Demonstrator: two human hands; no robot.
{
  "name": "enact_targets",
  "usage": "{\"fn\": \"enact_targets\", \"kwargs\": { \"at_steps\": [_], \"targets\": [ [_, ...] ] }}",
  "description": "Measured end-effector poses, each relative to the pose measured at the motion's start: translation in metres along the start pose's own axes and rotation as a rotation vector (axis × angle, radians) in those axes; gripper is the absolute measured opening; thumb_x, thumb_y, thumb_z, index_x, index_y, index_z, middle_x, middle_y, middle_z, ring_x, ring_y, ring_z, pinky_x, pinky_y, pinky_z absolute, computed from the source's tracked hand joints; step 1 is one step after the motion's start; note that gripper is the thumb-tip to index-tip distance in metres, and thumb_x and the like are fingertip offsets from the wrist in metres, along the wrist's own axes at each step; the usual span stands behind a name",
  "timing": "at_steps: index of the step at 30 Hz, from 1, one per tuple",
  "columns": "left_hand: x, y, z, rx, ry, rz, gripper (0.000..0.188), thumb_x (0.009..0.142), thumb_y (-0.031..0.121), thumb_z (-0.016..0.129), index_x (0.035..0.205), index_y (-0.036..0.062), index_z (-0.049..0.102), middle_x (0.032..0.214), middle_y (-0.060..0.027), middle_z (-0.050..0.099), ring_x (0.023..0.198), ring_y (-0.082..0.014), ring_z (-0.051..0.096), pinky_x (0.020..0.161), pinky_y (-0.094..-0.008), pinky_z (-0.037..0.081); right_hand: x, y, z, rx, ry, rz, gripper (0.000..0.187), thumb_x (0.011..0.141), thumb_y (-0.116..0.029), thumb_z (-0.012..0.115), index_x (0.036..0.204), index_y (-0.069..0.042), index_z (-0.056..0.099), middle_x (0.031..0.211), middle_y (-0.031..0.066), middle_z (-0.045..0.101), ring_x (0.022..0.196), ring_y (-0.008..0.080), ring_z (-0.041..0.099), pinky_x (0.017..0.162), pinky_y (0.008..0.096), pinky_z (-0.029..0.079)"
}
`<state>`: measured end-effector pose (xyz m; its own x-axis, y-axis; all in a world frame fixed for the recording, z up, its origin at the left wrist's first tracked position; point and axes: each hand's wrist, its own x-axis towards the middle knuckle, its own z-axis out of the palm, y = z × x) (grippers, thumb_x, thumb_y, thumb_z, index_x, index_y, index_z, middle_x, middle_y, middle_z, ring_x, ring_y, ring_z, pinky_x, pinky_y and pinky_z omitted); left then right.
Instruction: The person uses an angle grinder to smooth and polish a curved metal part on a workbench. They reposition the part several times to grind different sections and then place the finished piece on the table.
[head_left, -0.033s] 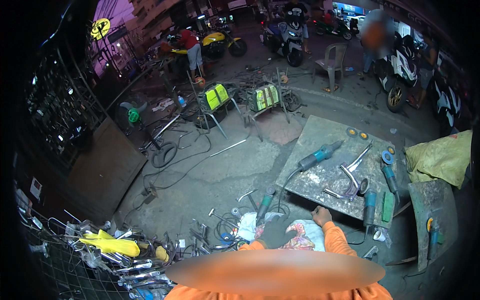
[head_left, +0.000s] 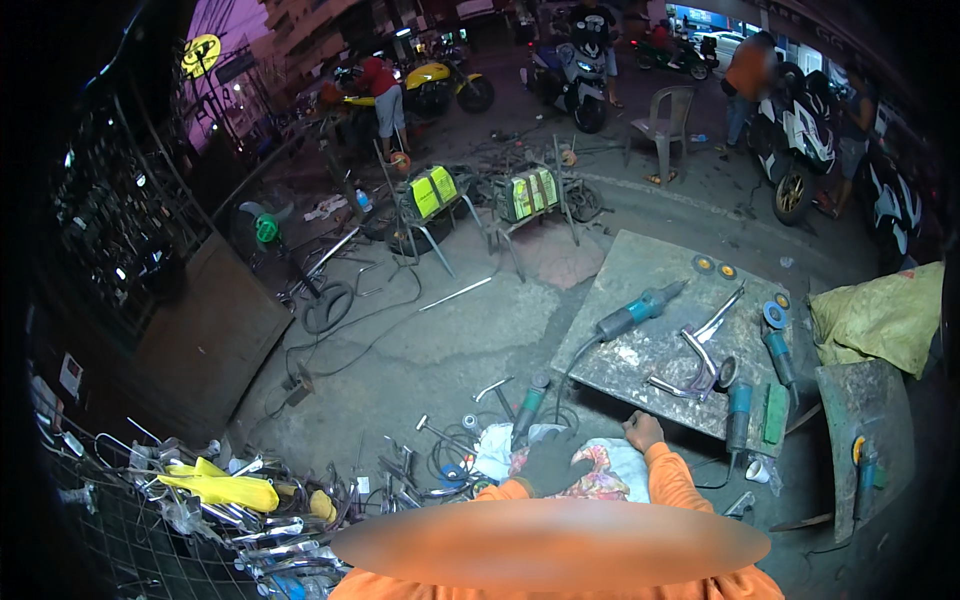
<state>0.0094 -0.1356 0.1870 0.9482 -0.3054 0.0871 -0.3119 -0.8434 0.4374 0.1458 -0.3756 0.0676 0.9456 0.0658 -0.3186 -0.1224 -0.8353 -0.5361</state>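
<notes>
My left hand [head_left: 550,467], in a dark grey glove, rests on a floral cloth [head_left: 592,472] in front of me, its thumb apart from the fingers. My bare right hand [head_left: 642,431] is curled closed close to the near edge of a worn metal-topped table [head_left: 610,375]; whatever is inside it is hidden. On that table lie a teal angle grinder [head_left: 640,310], a shiny bent metal tube part [head_left: 700,360] and a second upright-lying grinder [head_left: 739,415]. Another grinder [head_left: 530,408] stands on the ground beside the white cloth near my left hand.
Metal pipes and a yellow bag [head_left: 220,487] pile up at the lower left. Cables trail over the concrete. Two stands carry yellow-green boxes [head_left: 432,193] farther off. A yellow sack [head_left: 880,315] sits right of the table. Motorcycles [head_left: 790,150] and several people are beyond.
</notes>
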Motion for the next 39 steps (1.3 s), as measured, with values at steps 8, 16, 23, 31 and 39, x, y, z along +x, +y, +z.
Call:
{"fn": "enact_targets", "kwargs": {
  "at_steps": [8, 16, 23, 31, 39],
  "targets": [
    [0.000, -0.005, 0.005, -0.074, 0.021, -0.022, 0.058, 0.094, 0.049, 0.061, 0.132, 0.0058, 0.062, 0.135, -0.0172, 0.059, 0.122, -0.0390, 0.056, 0.103, -0.0524, 0.044, 0.001, 0.004, -0.003, 0.015, -0.009, 0.033, 0.027, 0.088, -0.035, 0.069, 0.102, -0.012, 0.072, 0.104, 0.0166, 0.075, 0.105, 0.0361, 0.070, 0.093, 0.0471, 0.054],
    [0.000, -0.005, 0.003, -0.081, 0.031, -0.034, 0.059, 0.093, 0.050, 0.063, 0.134, 0.0060, 0.062, 0.137, -0.0171, 0.059, 0.125, -0.0375, 0.056, 0.104, -0.0506, 0.044, 0.008, 0.011, 0.005, 0.106, 0.063, 0.038, 0.036, 0.086, -0.035, 0.072, 0.111, -0.009, 0.070, 0.105, 0.0205, 0.074, 0.106, 0.0371, 0.070, 0.093, 0.0467, 0.054],
    [-0.002, -0.004, 0.003, -0.123, 0.000, -0.080, 0.060, 0.094, 0.050, 0.064, 0.134, 0.0049, 0.062, 0.136, -0.0193, 0.060, 0.125, -0.0391, 0.057, 0.104, -0.0501, 0.045, 0.013, 0.020, 0.008, 0.107, 0.051, 0.003, 0.036, 0.084, -0.034, 0.074, 0.108, -0.008, 0.070, 0.103, 0.0208, 0.074, 0.103, 0.0375, 0.071, 0.092, 0.0468, 0.054],
    [-0.003, -0.008, 0.009, -0.121, 0.061, -0.052, 0.059, 0.093, 0.049, 0.065, 0.132, 0.0048, 0.063, 0.135, -0.0197, 0.061, 0.123, -0.0389, 0.058, 0.102, -0.0508, 0.046, 0.012, 0.019, 0.009, 0.078, 0.094, -0.011, 0.032, 0.084, -0.034, 0.073, 0.102, -0.007, 0.072, 0.099, 0.0199, 0.075, 0.101, 0.0379, 0.071, 0.090, 0.0475, 0.055],
    [-0.003, -0.008, 0.010, -0.092, 0.052, -0.066, 0.059, 0.093, 0.051, 0.064, 0.132, 0.0072, 0.063, 0.134, -0.0173, 0.062, 0.123, -0.0372, 0.058, 0.101, -0.0540, 0.045, 0.013, 0.022, 0.009, 0.119, 0.107, -0.029, 0.029, 0.083, -0.033, 0.073, 0.098, -0.008, 0.073, 0.095, 0.0203, 0.075, 0.097, 0.0376, 0.072, 0.087, 0.0474, 0.055]
  ]
}}
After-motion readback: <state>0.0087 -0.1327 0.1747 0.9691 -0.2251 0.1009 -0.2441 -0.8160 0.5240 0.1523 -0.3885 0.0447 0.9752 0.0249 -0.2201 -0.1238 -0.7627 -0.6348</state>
